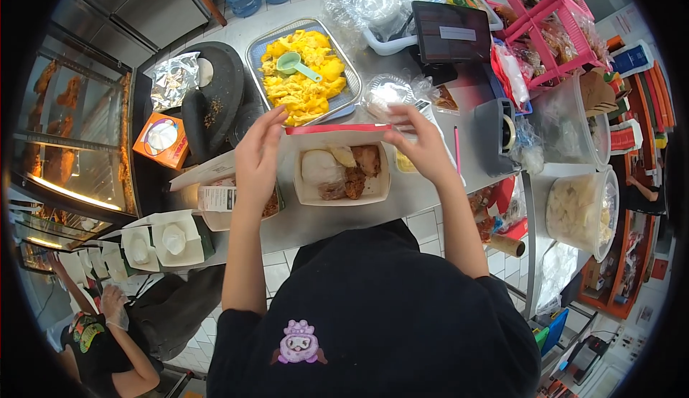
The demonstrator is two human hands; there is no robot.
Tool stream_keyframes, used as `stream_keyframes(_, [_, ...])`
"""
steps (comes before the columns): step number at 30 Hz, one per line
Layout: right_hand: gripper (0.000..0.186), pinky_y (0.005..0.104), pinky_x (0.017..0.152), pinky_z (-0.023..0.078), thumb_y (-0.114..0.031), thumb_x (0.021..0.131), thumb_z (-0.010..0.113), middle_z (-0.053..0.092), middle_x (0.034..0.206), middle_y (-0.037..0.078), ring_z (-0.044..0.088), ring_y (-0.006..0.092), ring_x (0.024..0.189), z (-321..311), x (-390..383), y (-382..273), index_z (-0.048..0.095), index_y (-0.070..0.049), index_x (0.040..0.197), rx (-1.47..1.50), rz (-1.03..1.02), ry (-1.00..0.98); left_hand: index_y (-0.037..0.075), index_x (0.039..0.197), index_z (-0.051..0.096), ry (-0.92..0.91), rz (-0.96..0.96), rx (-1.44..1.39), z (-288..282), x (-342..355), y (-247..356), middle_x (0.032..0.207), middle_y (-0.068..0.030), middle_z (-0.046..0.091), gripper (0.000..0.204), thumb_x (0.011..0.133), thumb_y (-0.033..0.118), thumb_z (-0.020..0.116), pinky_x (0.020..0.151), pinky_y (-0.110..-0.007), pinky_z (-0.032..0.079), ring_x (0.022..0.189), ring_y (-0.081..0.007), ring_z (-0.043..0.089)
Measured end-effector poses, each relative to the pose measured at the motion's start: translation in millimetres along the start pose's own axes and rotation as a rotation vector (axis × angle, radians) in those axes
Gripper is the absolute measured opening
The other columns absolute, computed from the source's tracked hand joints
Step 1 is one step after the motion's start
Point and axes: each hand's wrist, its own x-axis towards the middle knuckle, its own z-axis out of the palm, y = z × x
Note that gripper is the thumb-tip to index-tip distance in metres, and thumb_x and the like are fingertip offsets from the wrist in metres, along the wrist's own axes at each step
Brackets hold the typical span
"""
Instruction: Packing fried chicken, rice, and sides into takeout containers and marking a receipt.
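A paper takeaway box (302, 195) stands in front of me with its red-edged lid (337, 139) raised at the far side. White rice, a pale yellow piece and brown meat (367, 160) fill it. My left hand (260, 152) is at the lid's left end, its fingers stretched out and apart. At the opposite end is my right hand (423, 143), fingers spread, thumb touching or very near the lid's corner. Neither hand visibly grips anything. Beside my left forearm, another open food box (215, 220) with a printed label is partly hidden.
Beyond the lid sits a metal tray (251, 59) of yellow scrambled egg with a green scoop (291, 63). Several rice boxes (179, 244) line the left, near a co-worker's gloved hand (115, 306). A screen (451, 32), tape dispenser (494, 136) and plastic tub (581, 208) are rightward.
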Motion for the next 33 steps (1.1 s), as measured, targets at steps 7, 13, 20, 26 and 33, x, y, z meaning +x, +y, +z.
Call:
stream_keyframes(7, [0.015,0.0384,0.066,0.048,-0.012,0.094,0.063,0.064,0.075,0.021,0.064,0.034,0.069,7,-48,26,0.065,0.002,0.101,-0.306,0.313,-0.089,0.004,0.135,0.058,0.197,-0.107,0.444,17,-49,1,0.098,-0.0168,0.065,0.044,0.091,0.003,0.06,0.09,-0.042,0.051,0.09,-0.0374,0.065])
stream_keyframes(13, [0.02,0.041,0.072,0.051,-0.004,0.089,0.061,0.069,0.088,0.024,0.068,0.039,0.082,20,-59,40,0.067,0.001,0.107,-0.358,0.25,-0.095,0.002,0.13,0.061,-0.096,-0.422,0.213,23,-65,-30,0.107,-0.0244,0.069,0.039,0.092,0.005,0.057,0.089,-0.043,0.05,0.103,-0.0375,0.067])
stream_keyframes(20, [0.039,0.0519,0.081,0.052,0.0,0.086,0.056,0.069,0.1,0.027,0.066,0.0447,0.093,51,-71,26,0.062,0.0,0.125,-0.335,0.267,0.062,0.001,0.137,0.056,-0.085,-0.41,-0.01,51,-64,-53,0.119,-0.0287,0.065,0.046,0.092,0.006,0.052,0.097,-0.044,0.048,0.114,-0.0435,0.062])
stream_keyframes(26, [0.036,0.0525,0.083,0.051,-0.002,0.089,0.054,0.069,0.1,0.028,0.065,0.0457,0.094,49,-69,31,0.063,0.001,0.124,-0.304,0.383,0.095,0.0,0.134,0.059,0.006,-0.42,0.011,56,-66,-36,0.117,-0.0277,0.067,0.042,0.094,0.008,0.051,0.097,-0.043,0.048,0.114,-0.0422,0.063])
stream_keyframes(33, [0.032,0.0521,0.082,0.052,-0.004,0.091,0.054,0.069,0.096,0.029,0.066,0.0465,0.093,52,-81,26,0.065,0.002,0.12,-0.35,0.307,0.108,0.002,0.132,0.061,-0.045,-0.521,-0.017,52,-73,-31,0.117,-0.026,0.068,0.037,0.097,0.01,0.05,0.095,-0.043,0.049,0.111,-0.0423,0.064])
